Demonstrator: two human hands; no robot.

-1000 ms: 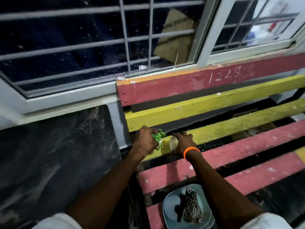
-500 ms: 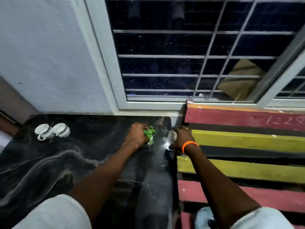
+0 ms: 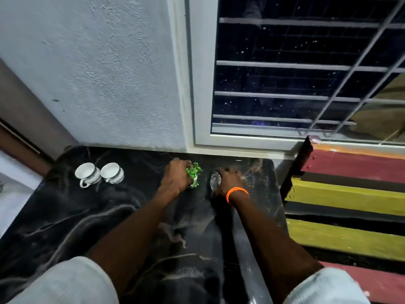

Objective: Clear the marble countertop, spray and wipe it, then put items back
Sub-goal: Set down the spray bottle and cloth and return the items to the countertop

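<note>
We look down on a black marble countertop with pale grey veining (image 3: pixel 92 218), which runs back to a rough white plastered wall (image 3: pixel 105 69) and a white-framed window with horizontal bars (image 3: pixel 291 99). Our left hand (image 3: pixel 175 179) is wrapped around a small bushy green artificial plant in a little pot (image 3: pixel 194 173); the leaves show above and to the right of the fingers, and the pot's base sits at or just on the stone, near the back edge. Our right hand (image 3: pixel 228 182), with a braided orange band (image 3: pixel 236 192) at the wrist, closes over a small clear glass object (image 3: pixel 215 182) just beside the plant (it looks like a short tumbler or jar, though the hand covers most of it and we cannot say for certain). The two hands are close but not touching, each gripping its own item.

Well to the left, near the wall, two white ceramic teacups with handles (image 3: pixel 98 174) lie tipped on their sides, touching each other. Off the right edge of the countertop stands a slatted wooden bench painted in red and yellow stripes (image 3: pixel 350 198). Our light-coloured short sleeves (image 3: pixel 72 284) fill the bottom corners of the view.
</note>
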